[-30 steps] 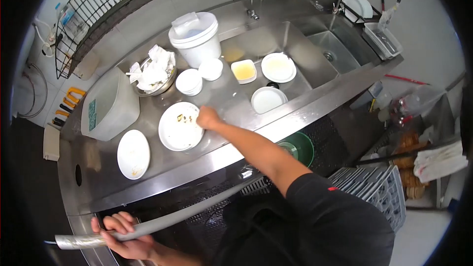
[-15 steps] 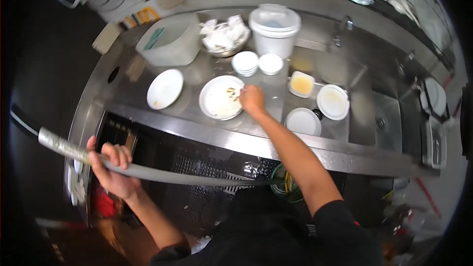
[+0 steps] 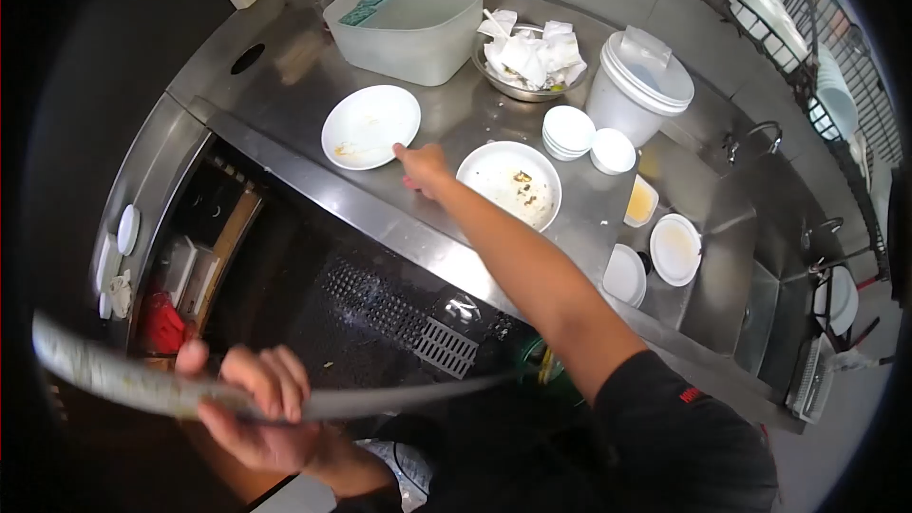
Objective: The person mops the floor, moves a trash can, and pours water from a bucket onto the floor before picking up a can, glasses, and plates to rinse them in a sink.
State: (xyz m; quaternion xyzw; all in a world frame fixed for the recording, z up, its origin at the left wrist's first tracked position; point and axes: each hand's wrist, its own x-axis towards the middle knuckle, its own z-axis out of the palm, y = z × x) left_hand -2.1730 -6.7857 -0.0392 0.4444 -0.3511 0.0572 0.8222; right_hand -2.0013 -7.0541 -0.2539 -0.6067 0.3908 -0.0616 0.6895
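Note:
My left hand [image 3: 256, 408] is closed around a long grey hose [image 3: 123, 380], whose pale end section reaches to the left edge and looks blurred. The hose passes in front of my body toward a green-rimmed container near the floor. Over the steel counter, my right hand [image 3: 425, 169] has its fingertips at the lower right rim of a white plate [image 3: 370, 123] with a yellowish smear. Its fingers look pinched there, partly hidden by the hand. Under my right forearm lies a white dish [image 3: 494, 171] holding dark and yellow food scraps.
Along the back stand a translucent tub [image 3: 408, 38], a metal bowl [image 3: 518, 90] of crumpled tissues and a lidded white bucket [image 3: 627, 95]. Small stacked bowls [image 3: 568, 130] sit in front. Right are a yellow-filled container [image 3: 641, 201], more plates [image 3: 675, 249] and sinks with taps [image 3: 760, 138].
My right hand has moved left from the dish with scraps to the smeared plate. My left hand still holds the hose, now lower in view. The camera view has turned.

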